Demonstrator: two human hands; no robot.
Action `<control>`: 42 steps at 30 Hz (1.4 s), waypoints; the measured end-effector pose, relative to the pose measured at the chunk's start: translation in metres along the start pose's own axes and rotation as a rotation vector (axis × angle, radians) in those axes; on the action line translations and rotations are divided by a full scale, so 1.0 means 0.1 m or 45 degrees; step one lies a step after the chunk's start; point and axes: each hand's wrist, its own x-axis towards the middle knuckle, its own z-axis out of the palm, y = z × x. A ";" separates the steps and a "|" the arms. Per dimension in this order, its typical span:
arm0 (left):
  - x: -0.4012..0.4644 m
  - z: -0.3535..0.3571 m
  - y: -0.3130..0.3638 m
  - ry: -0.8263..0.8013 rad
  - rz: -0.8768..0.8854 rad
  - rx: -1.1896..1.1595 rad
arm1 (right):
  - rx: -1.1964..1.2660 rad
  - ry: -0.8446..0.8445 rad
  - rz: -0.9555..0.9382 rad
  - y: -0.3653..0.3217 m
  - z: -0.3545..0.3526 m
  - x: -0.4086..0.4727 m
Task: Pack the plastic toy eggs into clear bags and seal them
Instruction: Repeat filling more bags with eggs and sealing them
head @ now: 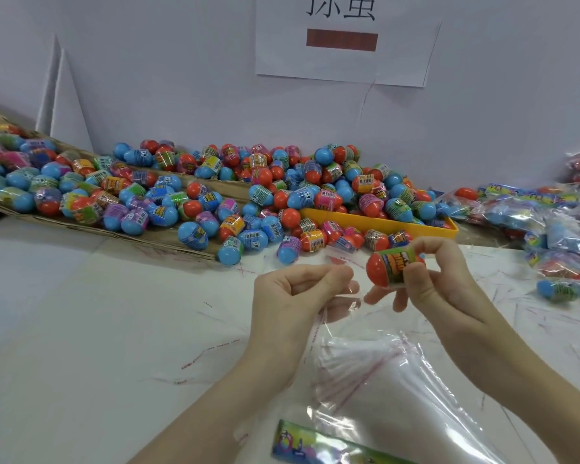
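White tabletop (81,329) was your stage, loose eggs (215,202) heaped along the wall behind and spilling over the yellow tray (416,226). Your right hand (442,283) had an orange-ended egg (390,267) pinched between thumb and fingers, up off the table. Your left hand (292,296) pinched the edge of a clear bag (340,308), fingers curled. You wanted that mouth pulled wide, I'd say, and the egg fed in narrow end first, straight down. Filled bags (549,229) waited at right.
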 end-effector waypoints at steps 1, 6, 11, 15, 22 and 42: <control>-0.01 0.01 0.00 -0.002 0.026 0.028 | -0.024 -0.006 0.018 0.01 0.01 0.01; -0.03 0.03 0.01 -0.008 0.053 0.153 | -0.058 -0.036 0.116 0.06 0.00 0.04; -0.01 0.04 0.03 -0.072 -0.160 0.053 | 0.077 0.002 0.178 -0.08 -0.01 0.02; -0.02 0.05 0.05 -0.111 -0.255 0.001 | 0.039 -0.031 0.247 -0.15 -0.03 0.04; -0.01 0.05 0.01 -0.163 -0.327 -0.008 | -0.377 -0.273 0.210 -0.18 -0.16 0.07; -0.04 -0.02 -0.05 -0.626 -0.172 0.229 | -0.308 -0.264 0.048 -0.19 -0.29 0.21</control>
